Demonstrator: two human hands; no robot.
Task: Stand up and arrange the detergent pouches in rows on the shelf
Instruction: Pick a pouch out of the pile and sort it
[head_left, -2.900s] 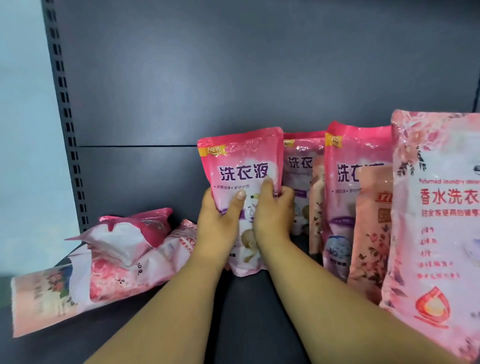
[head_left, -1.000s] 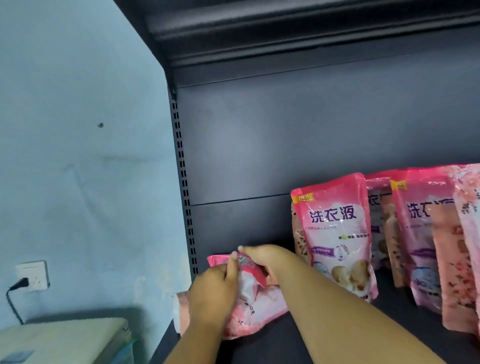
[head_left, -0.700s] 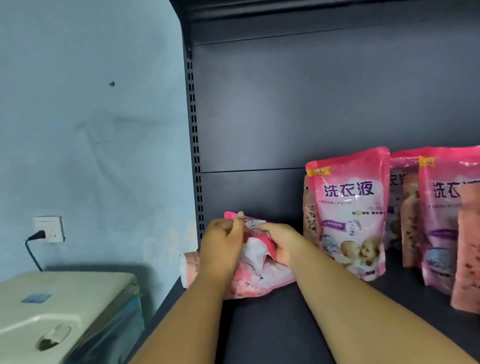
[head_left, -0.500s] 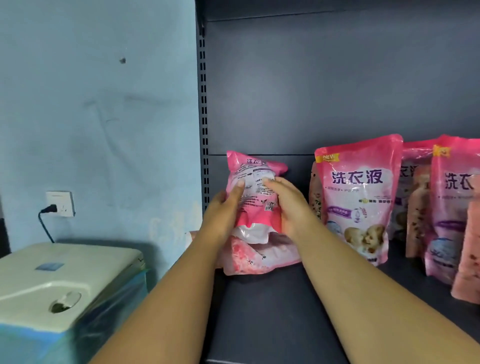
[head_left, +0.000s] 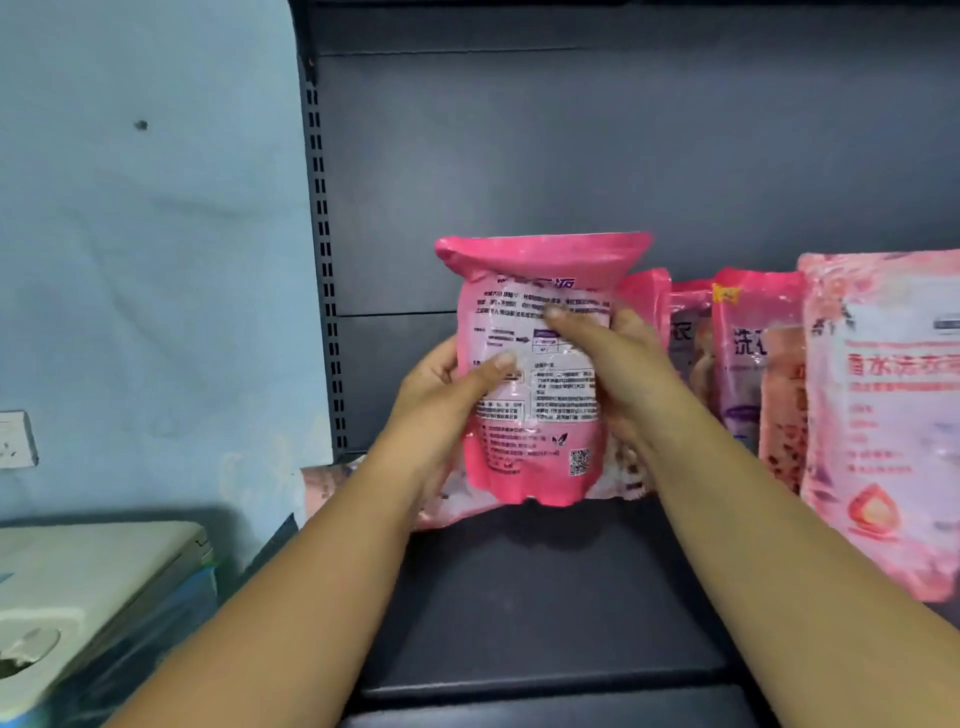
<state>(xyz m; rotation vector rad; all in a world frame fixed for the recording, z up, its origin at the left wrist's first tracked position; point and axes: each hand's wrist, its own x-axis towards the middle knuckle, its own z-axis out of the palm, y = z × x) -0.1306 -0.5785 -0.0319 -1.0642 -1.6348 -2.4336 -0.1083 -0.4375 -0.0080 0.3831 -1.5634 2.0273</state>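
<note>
We face a dark shelf (head_left: 545, 597) with a dark back panel (head_left: 571, 156) behind it and a slotted upright (head_left: 324, 260) at its left edge. To the left of that stands a pale blue wall (head_left: 145, 234) with a white socket (head_left: 15, 439) low down, and near us on the left a cream-coloured box (head_left: 93, 571).

At the right, nearest to us, stands a big pale pink pouch (head_left: 883, 415) with a flower print. Beyond it more pink pouches (head_left: 748, 353) stand upright in a row toward the back — how many, we cannot tell, since they overlap.

In the middle we see one pink pouch (head_left: 535, 389) held upright just above the shelf, its printed back with small text and a square code turned toward us. The left hand (head_left: 441, 405) grips its left edge, thumb across the face. The right hand (head_left: 608, 364) wraps its right side, fingers curled over the label.

Behind and below it, a flat pouch (head_left: 452, 504) lies on its side on the shelf — its left end reaches past the upright.
</note>
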